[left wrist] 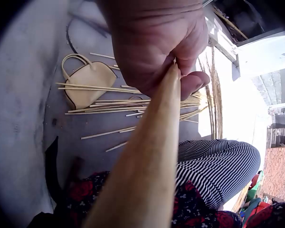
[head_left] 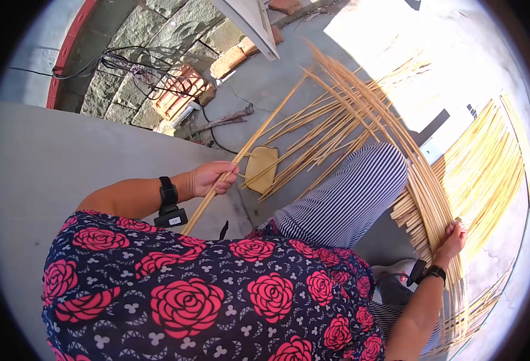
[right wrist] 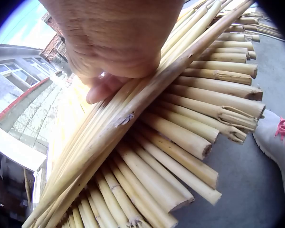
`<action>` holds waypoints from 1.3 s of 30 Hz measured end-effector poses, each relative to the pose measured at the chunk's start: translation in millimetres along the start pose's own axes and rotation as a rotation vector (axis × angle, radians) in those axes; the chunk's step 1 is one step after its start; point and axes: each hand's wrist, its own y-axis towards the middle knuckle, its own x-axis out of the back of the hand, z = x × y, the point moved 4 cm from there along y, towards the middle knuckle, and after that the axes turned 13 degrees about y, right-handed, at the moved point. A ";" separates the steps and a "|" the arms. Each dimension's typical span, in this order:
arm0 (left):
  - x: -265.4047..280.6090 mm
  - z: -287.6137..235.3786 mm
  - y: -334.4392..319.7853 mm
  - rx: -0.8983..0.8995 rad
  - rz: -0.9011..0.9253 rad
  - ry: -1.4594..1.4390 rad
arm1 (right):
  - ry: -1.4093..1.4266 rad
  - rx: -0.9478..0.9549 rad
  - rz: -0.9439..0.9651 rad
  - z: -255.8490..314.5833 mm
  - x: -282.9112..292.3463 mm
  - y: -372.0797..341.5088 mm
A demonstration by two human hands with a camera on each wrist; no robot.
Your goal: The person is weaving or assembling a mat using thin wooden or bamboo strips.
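Note:
My left hand grips a long, pale reed stalk, which slants up and away from me. In the left wrist view the thick cut end of that stalk comes close to the camera, with the fingers curled round it. Over at the right, my right hand holds the crossing reed stalks of a woven mat edge. Seen from the right wrist, the hand bends over several stalks lying slantwise across a row of cut reed ends; part of its grip is hidden.
Loose reeds lie on the concrete floor beyond my striped knee. A yellow handbag sits near my left hand. The reed mat spreads to the right. Black cables and bricks lie by the stone wall.

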 end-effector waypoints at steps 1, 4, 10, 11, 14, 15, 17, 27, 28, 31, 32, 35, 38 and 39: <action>-2.2 -1.6 -2.2 -0.031 -0.020 0.018 | 0.001 0.002 -0.024 4.5 -4.9 -3.8; -6.3 -12.6 -1.5 -0.149 -0.044 0.128 | -0.020 -0.008 -0.059 2.4 -2.4 -1.4; -14.1 -67.1 13.3 -0.461 -0.381 0.267 | -0.058 -0.027 -0.013 -7.6 11.7 9.2; -17.5 -83.9 16.2 -0.528 -0.450 0.325 | -0.070 -0.029 -0.032 -7.3 14.3 11.5; -32.3 -134.9 14.6 -0.842 -0.628 0.452 | -0.055 -0.058 -0.079 -9.7 16.2 12.5; -43.3 -150.1 10.6 -0.960 -0.688 0.454 | -0.059 -0.063 -0.084 -11.0 18.0 15.1; -54.9 -175.2 8.4 -1.186 -0.725 0.459 | -0.069 -0.077 -0.096 -13.1 25.0 18.6; -10.2 -147.8 172.4 -1.188 -0.748 0.319 | -0.037 -0.076 -0.040 -8.2 25.9 19.4; -3.8 -137.9 189.3 -1.142 -0.753 0.309 | -0.025 -0.086 -0.032 -10.5 30.4 22.4; 10.0 -111.4 226.3 -1.089 -0.807 0.212 | -0.043 -0.081 -0.049 -7.6 31.3 17.3; 8.5 -112.7 227.9 -1.111 -0.800 0.205 | -0.050 -0.066 -0.060 -4.5 26.0 14.0; 7.0 -107.0 236.4 -1.122 -0.795 0.222 | -0.090 -0.078 -0.147 -2.1 22.1 9.5; 14.2 -102.0 253.2 -1.071 -0.797 0.271 | -0.090 -0.089 -0.105 -2.3 24.9 11.7; 17.8 -98.6 259.7 -1.063 -0.803 0.264 | -0.090 -0.087 -0.106 -3.1 26.2 13.4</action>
